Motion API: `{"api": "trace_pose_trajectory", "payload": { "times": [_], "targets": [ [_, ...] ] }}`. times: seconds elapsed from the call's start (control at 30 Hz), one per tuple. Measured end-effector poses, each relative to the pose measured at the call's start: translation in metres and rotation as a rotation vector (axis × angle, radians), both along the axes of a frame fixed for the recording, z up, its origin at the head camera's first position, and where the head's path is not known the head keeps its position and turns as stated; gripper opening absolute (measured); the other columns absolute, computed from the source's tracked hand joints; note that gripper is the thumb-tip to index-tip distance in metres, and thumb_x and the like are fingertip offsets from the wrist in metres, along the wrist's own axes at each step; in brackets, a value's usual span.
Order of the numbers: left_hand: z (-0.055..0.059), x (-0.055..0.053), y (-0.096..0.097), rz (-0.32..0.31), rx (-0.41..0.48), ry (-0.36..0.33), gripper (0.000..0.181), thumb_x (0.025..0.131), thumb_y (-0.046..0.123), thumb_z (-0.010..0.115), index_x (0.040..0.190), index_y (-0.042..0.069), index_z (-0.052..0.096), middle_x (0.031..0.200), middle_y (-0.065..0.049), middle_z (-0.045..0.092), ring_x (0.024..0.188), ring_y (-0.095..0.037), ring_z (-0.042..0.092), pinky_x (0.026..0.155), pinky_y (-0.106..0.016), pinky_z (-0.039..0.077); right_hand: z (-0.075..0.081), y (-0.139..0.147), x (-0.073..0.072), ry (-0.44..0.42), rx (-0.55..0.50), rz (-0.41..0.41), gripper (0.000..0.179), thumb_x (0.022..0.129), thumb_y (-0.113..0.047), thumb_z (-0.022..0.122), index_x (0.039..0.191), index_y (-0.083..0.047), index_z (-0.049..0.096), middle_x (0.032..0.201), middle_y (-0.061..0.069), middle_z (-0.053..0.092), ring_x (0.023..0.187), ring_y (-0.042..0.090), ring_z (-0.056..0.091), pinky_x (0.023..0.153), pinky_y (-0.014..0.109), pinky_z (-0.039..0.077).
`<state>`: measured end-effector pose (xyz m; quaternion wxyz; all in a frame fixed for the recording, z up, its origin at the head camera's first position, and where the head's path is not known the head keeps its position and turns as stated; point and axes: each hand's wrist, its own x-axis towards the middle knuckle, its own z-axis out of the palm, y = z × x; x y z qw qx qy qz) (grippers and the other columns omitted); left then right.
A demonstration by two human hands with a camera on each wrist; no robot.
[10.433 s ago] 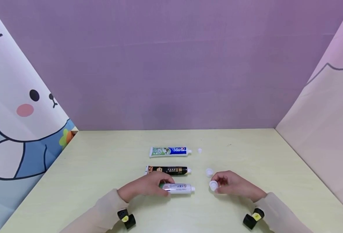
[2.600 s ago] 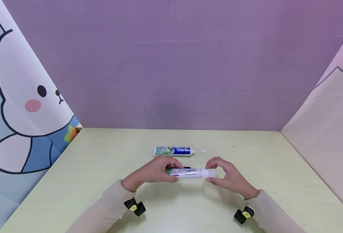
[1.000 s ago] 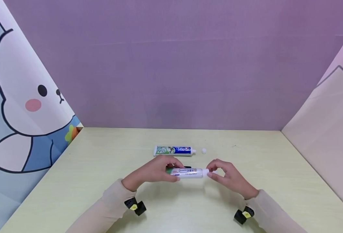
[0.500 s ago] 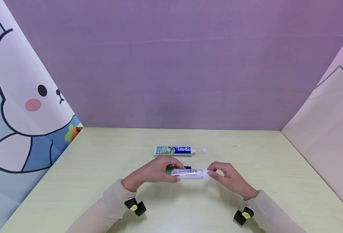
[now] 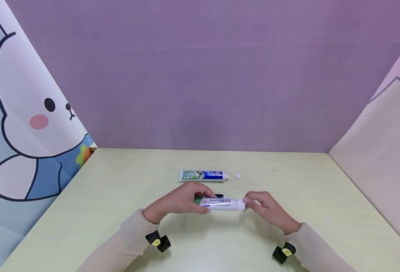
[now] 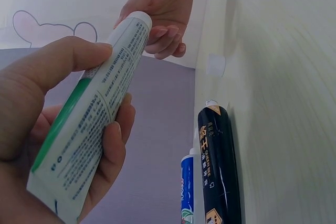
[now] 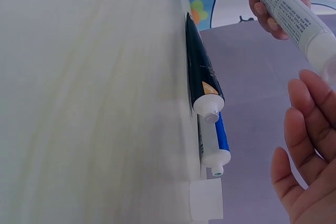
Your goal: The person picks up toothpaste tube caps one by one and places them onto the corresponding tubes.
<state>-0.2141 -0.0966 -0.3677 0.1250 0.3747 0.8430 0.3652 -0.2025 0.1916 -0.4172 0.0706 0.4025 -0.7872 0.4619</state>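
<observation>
My left hand (image 5: 184, 198) grips a white toothpaste tube (image 5: 222, 204) with a green tail end, holding it above the table with its capped end to the right. Thumb and forefinger of my right hand (image 5: 269, 210) pinch the white cap (image 5: 241, 205) at that end. In the left wrist view the cap (image 6: 140, 18) sits in line with the tube. A black toothpaste tube (image 6: 220, 166) lies just behind, mostly hidden in the head view. Its nozzle (image 7: 211, 116) is bare.
A blue and green toothpaste tube (image 5: 203, 176) lies farther back, nozzle uncapped, with a small white cap (image 5: 238, 176) to its right. Another loose white cap (image 6: 216, 65) is on the table beyond the black tube. A purple panel (image 5: 200, 94) rises behind the table.
Since the oldest frame, the white tube has been lifted and moved back, and the right hand has brought the cap onto its end. Lately the right fingers have turned and dipped slightly.
</observation>
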Motion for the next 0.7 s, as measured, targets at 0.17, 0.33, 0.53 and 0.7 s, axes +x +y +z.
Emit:
{"api": "trace_pose_trajectory", "payload": {
  "times": [0.17,0.33,0.53,0.7],
  "targets": [
    [0.0006,-0.0003,-0.0006,0.002,0.002,0.011,0.03,0.079,0.014,0.074,0.108,0.015,0.069,0.1,0.008,0.065,0.083,-0.008,0.053,0.072,-0.023,0.046,0.001,0.0016,0.0004,-0.043,-0.008,-0.005,0.028,0.095,0.005,0.044,0.08,-0.011,0.062,0.078,-0.001,0.063,0.073,0.009,0.055,0.069,0.028,0.045],
    [0.0012,-0.0006,-0.0014,0.006,0.009,0.015,0.029,0.079,0.015,0.074,0.108,0.016,0.069,0.097,0.009,0.065,0.081,-0.009,0.054,0.071,-0.024,0.046,0.0021,0.0039,-0.0004,-0.024,-0.025,-0.023,0.02,0.091,0.004,0.052,0.093,-0.012,0.063,0.088,-0.001,0.064,0.08,0.012,0.056,0.076,0.029,0.044],
    [0.001,-0.0011,-0.0019,0.006,0.011,0.018,0.029,0.079,0.015,0.075,0.107,0.016,0.069,0.096,0.01,0.065,0.081,-0.009,0.053,0.07,-0.023,0.046,0.0025,0.0055,-0.001,0.001,-0.037,-0.006,0.038,0.075,0.005,0.073,0.106,-0.013,0.061,0.1,0.0,0.062,0.09,0.017,0.054,0.077,0.032,0.046],
    [0.0012,-0.0012,-0.002,0.004,0.015,0.021,0.029,0.079,0.014,0.075,0.107,0.015,0.069,0.096,0.01,0.065,0.081,-0.008,0.053,0.07,-0.023,0.046,0.0094,0.0018,0.0039,0.022,-0.071,-0.001,0.042,0.069,0.005,0.079,0.103,-0.012,0.062,0.101,0.005,0.062,0.094,0.015,0.053,0.079,0.029,0.045]
  ]
}}
